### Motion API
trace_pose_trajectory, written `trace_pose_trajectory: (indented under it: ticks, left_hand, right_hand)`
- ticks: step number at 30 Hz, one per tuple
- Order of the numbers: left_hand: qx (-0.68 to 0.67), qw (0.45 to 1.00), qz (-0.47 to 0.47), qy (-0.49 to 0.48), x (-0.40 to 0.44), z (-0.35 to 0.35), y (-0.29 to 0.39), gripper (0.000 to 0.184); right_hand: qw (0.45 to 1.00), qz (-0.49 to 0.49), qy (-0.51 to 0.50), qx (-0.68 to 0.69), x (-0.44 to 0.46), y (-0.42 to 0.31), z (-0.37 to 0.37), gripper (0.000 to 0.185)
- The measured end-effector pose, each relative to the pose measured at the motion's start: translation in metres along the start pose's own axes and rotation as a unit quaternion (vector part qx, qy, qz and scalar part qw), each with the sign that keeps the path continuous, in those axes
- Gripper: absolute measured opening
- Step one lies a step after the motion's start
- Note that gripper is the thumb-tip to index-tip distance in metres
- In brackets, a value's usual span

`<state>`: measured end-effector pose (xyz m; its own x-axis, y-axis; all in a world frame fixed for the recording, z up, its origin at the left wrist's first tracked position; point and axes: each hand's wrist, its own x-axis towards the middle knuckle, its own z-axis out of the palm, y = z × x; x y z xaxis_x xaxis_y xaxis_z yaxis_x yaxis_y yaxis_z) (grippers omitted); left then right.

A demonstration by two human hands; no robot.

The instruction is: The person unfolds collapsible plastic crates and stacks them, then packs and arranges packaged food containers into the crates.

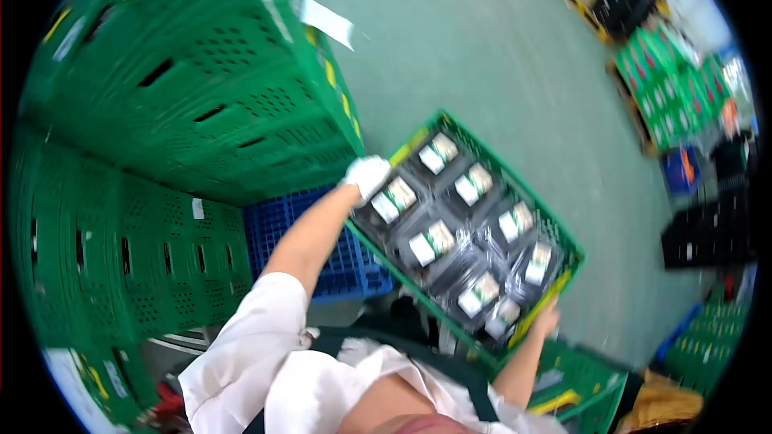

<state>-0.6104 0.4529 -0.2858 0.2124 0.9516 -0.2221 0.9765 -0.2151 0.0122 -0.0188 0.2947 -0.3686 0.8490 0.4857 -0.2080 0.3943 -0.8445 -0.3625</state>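
A green plastic crate (515, 181) is held up in front of my body, turned at a slant. Inside it sit several dark packs (430, 243) under clear, shiny wrapping, each with a white and green label. My left hand (368, 175), in a white glove, is closed on the crate's far left end by a yellow strip. At the near right end, my right hand (548, 317) grips the rim beside another yellow strip; its fingers are partly hidden by the crate wall.
Tall stacks of green crates (201, 88) stand at the left, with a blue crate or pallet (281, 221) low between them and me. Another green crate (583, 386) is near my right side. Along the right edge are green boxes on a pallet (659, 88) and black crates (708, 233).
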Motion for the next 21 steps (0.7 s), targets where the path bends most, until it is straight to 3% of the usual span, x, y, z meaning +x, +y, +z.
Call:
trace_pose_trajectory:
  ticks: [2, 3, 4, 5, 6, 7, 8, 9, 10, 15, 18, 21]
  left_hand:
    - [-0.039, 0.998, 0.0, 0.053, -0.001, 0.011, -0.003, 0.015]
    - [-0.063, 0.996, 0.0, 0.065, 0.001, 0.022, -0.009, 0.018]
    - [-0.156, 0.985, -0.074, 0.007, 0.004, 0.018, -0.008, 0.036]
    - [-0.296, 0.932, -0.212, 0.007, 0.003, 0.018, -0.006, 0.053]
    - [-0.314, 0.923, -0.222, 0.004, -0.001, 0.015, -0.008, 0.055]
    - [-0.334, 0.916, -0.221, -0.01, -0.008, 0.008, -0.012, 0.054]
    - [-0.338, 0.914, -0.224, 0.0, -0.023, -0.011, -0.01, 0.054]
    - [-0.346, 0.91, -0.231, 0.007, -0.037, -0.033, -0.009, 0.054]
    - [-0.374, 0.9, -0.222, 0.02, -0.053, -0.051, -0.011, 0.052]
    - [-0.512, 0.844, -0.083, 0.132, -0.133, -0.166, -0.035, 0.045]
    - [-0.376, 0.891, 0.039, 0.251, -0.181, -0.27, -0.059, 0.037]
    - [-0.421, 0.853, 0.084, 0.298, -0.221, -0.384, -0.102, 0.015]
  right_hand:
    - [0.999, -0.036, -0.009, -0.005, -0.01, -0.004, 0.003, 0.076]
    - [0.993, -0.002, -0.06, 0.104, 0.014, 0.009, 0.016, 0.066]
    - [0.982, 0.0, -0.053, 0.18, 0.022, 0.006, 0.016, 0.053]
    - [0.973, -0.001, -0.044, 0.225, 0.026, -0.003, 0.013, 0.049]
    - [0.959, -0.092, -0.008, 0.269, 0.043, -0.001, 0.017, 0.042]
    - [0.967, -0.083, -0.047, 0.235, 0.067, -0.008, 0.011, 0.034]
    - [0.935, -0.071, -0.086, 0.337, 0.042, -0.039, -0.022, 0.033]
    - [0.932, -0.092, -0.15, 0.315, 0.108, -0.029, -0.012, 0.037]
    - [0.917, -0.093, -0.214, 0.325, 0.062, -0.073, -0.069, 0.032]
    - [0.866, -0.242, -0.223, 0.376, -0.021, -0.158, -0.19, 0.03]
    - [0.842, -0.297, -0.212, 0.397, -0.072, -0.181, -0.249, 0.028]
    - [0.818, -0.348, -0.206, 0.41, -0.12, -0.199, -0.297, 0.027]
